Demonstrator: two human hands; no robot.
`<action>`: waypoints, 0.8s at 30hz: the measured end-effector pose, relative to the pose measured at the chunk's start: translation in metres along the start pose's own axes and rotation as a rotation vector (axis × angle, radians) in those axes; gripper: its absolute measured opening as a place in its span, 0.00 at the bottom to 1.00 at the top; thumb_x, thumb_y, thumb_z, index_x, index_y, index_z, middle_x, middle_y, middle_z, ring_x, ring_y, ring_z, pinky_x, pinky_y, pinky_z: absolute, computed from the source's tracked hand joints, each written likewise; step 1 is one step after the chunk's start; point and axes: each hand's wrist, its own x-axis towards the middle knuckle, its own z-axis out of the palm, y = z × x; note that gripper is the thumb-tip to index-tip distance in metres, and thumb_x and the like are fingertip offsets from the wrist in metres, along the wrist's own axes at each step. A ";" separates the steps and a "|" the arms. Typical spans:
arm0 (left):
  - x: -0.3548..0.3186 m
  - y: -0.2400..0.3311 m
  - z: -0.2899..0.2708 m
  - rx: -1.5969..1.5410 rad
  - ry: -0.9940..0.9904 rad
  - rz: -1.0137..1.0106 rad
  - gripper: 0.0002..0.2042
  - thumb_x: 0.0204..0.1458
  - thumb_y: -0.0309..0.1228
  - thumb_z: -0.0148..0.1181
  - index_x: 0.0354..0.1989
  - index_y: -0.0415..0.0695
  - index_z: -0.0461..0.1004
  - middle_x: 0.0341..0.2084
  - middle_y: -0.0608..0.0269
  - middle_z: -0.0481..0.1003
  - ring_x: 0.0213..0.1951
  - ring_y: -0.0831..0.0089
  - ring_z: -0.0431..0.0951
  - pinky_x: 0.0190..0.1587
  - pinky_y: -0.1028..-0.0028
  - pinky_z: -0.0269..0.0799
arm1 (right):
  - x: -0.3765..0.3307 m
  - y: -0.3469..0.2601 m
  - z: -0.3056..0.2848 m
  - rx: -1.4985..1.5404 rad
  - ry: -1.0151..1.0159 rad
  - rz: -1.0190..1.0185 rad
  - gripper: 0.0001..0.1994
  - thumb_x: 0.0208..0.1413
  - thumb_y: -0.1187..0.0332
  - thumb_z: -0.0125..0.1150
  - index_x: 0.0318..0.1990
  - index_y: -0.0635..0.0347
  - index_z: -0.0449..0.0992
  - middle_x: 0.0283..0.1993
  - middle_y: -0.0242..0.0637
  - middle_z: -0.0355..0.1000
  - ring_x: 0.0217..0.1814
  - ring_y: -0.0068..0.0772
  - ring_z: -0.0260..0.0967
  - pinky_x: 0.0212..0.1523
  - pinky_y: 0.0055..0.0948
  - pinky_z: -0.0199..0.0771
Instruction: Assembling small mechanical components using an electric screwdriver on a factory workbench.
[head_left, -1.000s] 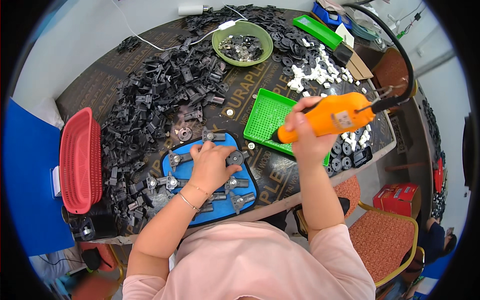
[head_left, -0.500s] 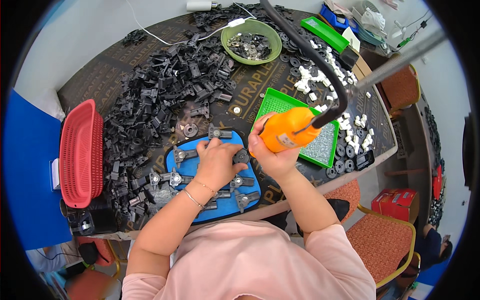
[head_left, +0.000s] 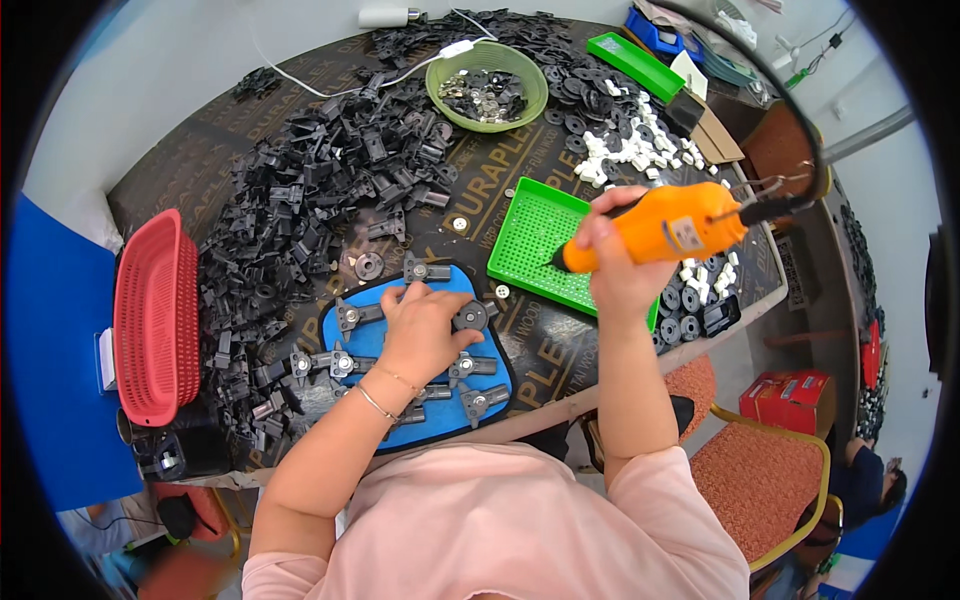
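My left hand (head_left: pixel 425 330) rests over a blue mat (head_left: pixel 372 337), thumb and fingers closed round a black part with a round disc (head_left: pixel 471 316). Several black brackets (head_left: pixel 473 398) with silver screw heads lie about it on the mat. In my right hand (head_left: pixel 630 268) is an orange electric screwdriver (head_left: pixel 675 228), gripped by its body and tilted to the left. Its dark tip points down over the perforated green tray (head_left: pixel 525 235), with small metal pieces in it; I cannot tell whether the tip touches any.
A large heap of black plastic parts (head_left: pixel 320 170) covers the table's left. A red basket (head_left: pixel 155 320) stands at the left edge, a green bowl (head_left: pixel 535 95) of metal pieces at the back. White pieces (head_left: pixel 625 150) and black discs (head_left: pixel 690 300) lie right. The screwdriver's cable (head_left: pixel 800 100) hangs overhead.
My right hand has carried the screwdriver rightward and up from beside the black part, and its tip is now over the green tray. My left hand keeps its hold.
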 end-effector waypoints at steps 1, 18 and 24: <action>0.000 0.001 -0.001 -0.003 -0.007 -0.005 0.21 0.36 0.41 0.71 0.41 0.50 0.78 0.35 0.66 0.79 0.43 0.67 0.70 0.54 0.56 0.49 | 0.003 0.003 -0.011 -0.098 0.100 0.023 0.14 0.47 0.83 0.57 0.42 0.65 0.66 0.36 0.41 0.68 0.27 0.25 0.69 0.29 0.23 0.72; 0.000 -0.001 0.002 0.001 0.033 0.005 0.22 0.33 0.41 0.73 0.41 0.49 0.79 0.33 0.66 0.79 0.42 0.68 0.71 0.54 0.60 0.48 | -0.002 0.023 -0.038 -0.291 0.201 0.054 0.13 0.48 0.83 0.56 0.41 0.64 0.65 0.33 0.38 0.68 0.26 0.24 0.68 0.28 0.23 0.71; -0.001 -0.002 0.001 0.009 0.032 0.008 0.22 0.34 0.41 0.72 0.41 0.49 0.79 0.33 0.66 0.79 0.42 0.68 0.71 0.54 0.60 0.48 | -0.004 0.025 -0.036 -0.260 0.200 0.055 0.12 0.48 0.83 0.56 0.40 0.64 0.65 0.30 0.37 0.68 0.25 0.24 0.67 0.28 0.23 0.70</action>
